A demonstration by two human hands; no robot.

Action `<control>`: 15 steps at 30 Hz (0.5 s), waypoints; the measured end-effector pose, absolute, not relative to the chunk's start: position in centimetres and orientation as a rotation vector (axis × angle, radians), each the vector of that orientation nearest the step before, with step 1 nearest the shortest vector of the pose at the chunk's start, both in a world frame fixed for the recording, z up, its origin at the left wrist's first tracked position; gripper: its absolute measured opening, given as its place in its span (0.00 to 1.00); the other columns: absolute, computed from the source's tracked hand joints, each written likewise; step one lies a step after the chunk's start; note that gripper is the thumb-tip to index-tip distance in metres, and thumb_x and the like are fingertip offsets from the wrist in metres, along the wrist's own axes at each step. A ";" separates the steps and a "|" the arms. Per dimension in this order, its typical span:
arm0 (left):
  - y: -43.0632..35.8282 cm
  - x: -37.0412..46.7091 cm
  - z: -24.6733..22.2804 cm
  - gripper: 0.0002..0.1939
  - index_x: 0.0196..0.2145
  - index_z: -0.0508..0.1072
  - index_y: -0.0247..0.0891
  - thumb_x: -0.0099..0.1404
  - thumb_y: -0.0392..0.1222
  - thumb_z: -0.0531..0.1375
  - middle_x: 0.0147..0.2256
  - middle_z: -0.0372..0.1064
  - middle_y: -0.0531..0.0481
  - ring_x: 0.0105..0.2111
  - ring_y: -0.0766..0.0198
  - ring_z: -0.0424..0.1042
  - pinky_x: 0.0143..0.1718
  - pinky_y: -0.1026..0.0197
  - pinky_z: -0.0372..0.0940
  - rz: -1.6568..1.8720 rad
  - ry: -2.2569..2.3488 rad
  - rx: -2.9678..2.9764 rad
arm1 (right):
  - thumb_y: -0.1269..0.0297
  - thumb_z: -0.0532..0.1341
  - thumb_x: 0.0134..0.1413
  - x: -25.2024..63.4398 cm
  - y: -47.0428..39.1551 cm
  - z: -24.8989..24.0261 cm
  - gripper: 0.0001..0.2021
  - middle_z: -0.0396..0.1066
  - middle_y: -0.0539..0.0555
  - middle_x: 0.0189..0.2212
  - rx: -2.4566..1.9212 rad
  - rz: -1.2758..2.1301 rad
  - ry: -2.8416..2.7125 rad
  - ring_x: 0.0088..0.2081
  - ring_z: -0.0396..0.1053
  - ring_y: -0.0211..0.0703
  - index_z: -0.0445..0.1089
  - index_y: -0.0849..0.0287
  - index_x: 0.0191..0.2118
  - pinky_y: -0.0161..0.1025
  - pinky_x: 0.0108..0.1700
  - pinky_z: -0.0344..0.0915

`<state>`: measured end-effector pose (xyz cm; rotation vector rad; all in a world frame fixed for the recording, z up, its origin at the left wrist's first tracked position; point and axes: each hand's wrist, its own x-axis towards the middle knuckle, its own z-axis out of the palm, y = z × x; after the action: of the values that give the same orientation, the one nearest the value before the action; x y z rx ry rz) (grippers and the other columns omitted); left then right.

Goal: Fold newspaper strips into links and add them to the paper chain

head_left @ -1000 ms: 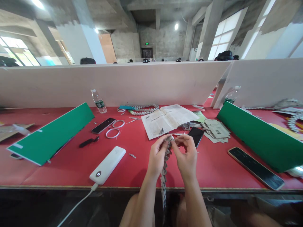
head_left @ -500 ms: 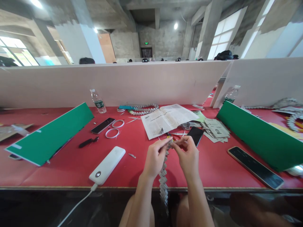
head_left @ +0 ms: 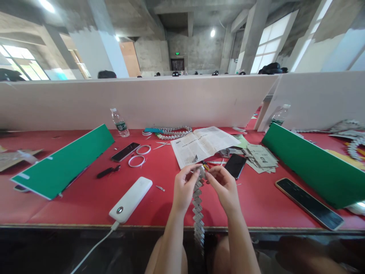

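Note:
A grey zigzag chain of folded paper (head_left: 197,213) hangs from my fingers over the table's front edge and down between the knees. My left hand (head_left: 183,190) pinches the chain near its top end between thumb and fingers. Opposite it, my right hand (head_left: 225,186) has its thumb and fingertips closed at the right side of that same end; the exact contact is small and partly hidden. Just beyond the fingertips lie a yellow-and-black handled tool (head_left: 205,165) and an opened newspaper (head_left: 203,144).
Left on the red table (head_left: 91,205) are a white power bank (head_left: 131,199) with a cable, a phone (head_left: 125,152), tape rolls (head_left: 137,161) and scissors (head_left: 162,144). To the right lie phones (head_left: 309,203) and paper pieces (head_left: 261,156). Green boards (head_left: 65,163) stand at both sides.
My right fingertips have drawn slightly apart from the left ones, and the left hand has tilted, showing more of the chain's top end. The view has shifted slightly.

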<state>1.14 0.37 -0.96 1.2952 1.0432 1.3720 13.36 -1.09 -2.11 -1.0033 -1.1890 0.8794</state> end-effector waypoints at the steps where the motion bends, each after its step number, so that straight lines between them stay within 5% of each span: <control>1: 0.4 1.1 -0.9 0.13 0.39 0.75 0.36 0.59 0.44 0.59 0.34 0.73 0.45 0.31 0.61 0.72 0.32 0.62 0.68 1.382 1.047 1.295 | 0.63 0.61 0.51 13.3 -1.2 -2.0 0.05 0.69 0.49 0.26 -0.993 0.873 -1.188 0.29 0.69 0.39 0.67 0.58 0.31 0.37 0.32 0.68; 15: 0.4 0.5 -0.7 0.12 0.41 0.77 0.39 0.60 0.40 0.59 0.37 0.71 0.46 0.37 0.61 0.71 0.37 0.64 0.66 1.460 0.981 1.516 | 0.64 0.62 0.51 11.7 -1.0 -2.5 0.04 0.69 0.49 0.26 -0.995 0.750 -1.098 0.29 0.69 0.39 0.67 0.58 0.32 0.37 0.33 0.68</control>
<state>0.48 0.43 -0.73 1.5163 0.9809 1.4599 11.72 -0.95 -2.45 -0.9949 -1.0976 0.7497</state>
